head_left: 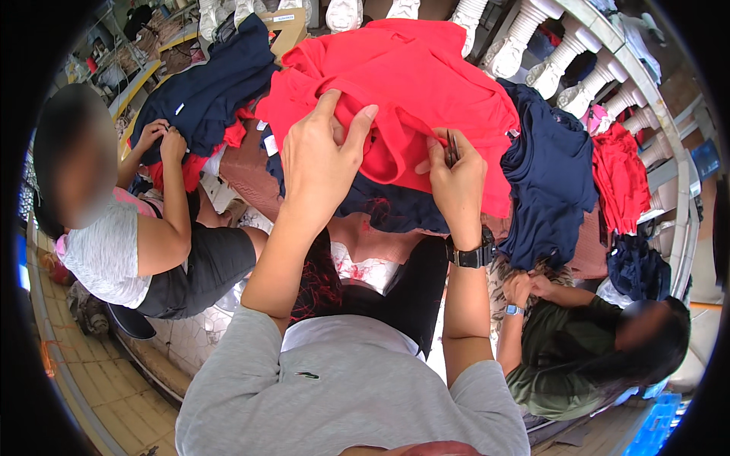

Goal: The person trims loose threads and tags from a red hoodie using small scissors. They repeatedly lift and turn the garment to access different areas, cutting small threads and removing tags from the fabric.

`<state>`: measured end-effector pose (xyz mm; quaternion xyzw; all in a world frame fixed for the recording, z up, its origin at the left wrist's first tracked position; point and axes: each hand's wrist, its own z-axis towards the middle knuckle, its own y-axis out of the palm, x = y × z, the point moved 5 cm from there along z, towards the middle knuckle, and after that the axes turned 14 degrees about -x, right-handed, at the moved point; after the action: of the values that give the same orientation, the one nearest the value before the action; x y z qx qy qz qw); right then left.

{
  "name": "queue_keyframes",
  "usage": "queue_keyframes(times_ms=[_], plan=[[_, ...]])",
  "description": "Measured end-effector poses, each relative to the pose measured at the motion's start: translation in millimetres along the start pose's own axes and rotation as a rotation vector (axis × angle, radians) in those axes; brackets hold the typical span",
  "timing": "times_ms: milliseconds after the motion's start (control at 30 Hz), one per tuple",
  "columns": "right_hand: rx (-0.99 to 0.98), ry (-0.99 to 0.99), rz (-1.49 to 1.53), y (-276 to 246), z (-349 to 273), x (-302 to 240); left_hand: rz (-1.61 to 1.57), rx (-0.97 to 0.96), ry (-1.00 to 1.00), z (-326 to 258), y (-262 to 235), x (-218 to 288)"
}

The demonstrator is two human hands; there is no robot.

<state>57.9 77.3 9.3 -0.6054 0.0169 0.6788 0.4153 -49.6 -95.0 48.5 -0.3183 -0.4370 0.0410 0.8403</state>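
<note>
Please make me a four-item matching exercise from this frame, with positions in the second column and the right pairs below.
1. Red garment
2. Pointed tool
3. Black watch
4. White posts

A. Strapped round the person's right wrist
B. In a curved row beyond the cloth
C. In the person's right hand
D. Spread out before the person, top centre

Pairs: 1-D, 2-C, 3-A, 4-B

A table spread with a brown cloth fills the upper centre of the frame. Navy clothes lie at upper left, a navy pile right of centre; between, red clothes overlap navy fabric.
</note>
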Motion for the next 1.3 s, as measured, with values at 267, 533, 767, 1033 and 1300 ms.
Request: queue_keyframes(times_ms=[267,533,767,1033,1300], plan=[[0.448,-0.273,-0.169,-37.3,11.1,-22.7,-0.552,0.001,0.16,27.0,33.0,-1.8],[0.355,-0.32,-0.437,-69.7,-2.5,-44.9,-0.925,-0.368,0.237,11.6,40.9,6.6],[0.148,-0.391,-0.148,-45.9,-17.5,-35.9,-0.7,-0.43,0.136,-8.9,53.6,-21.0],[-0.102,-0.389,0.038,-12.5,1.1,-2.3,-0.162,0.033,0.429,-13.0,41.1,3.5],[-0.157,-0.317,0.111,-11.1,-4.8,8.8,-0.307,0.017,0.499,-25.7,78.4,7.9]])
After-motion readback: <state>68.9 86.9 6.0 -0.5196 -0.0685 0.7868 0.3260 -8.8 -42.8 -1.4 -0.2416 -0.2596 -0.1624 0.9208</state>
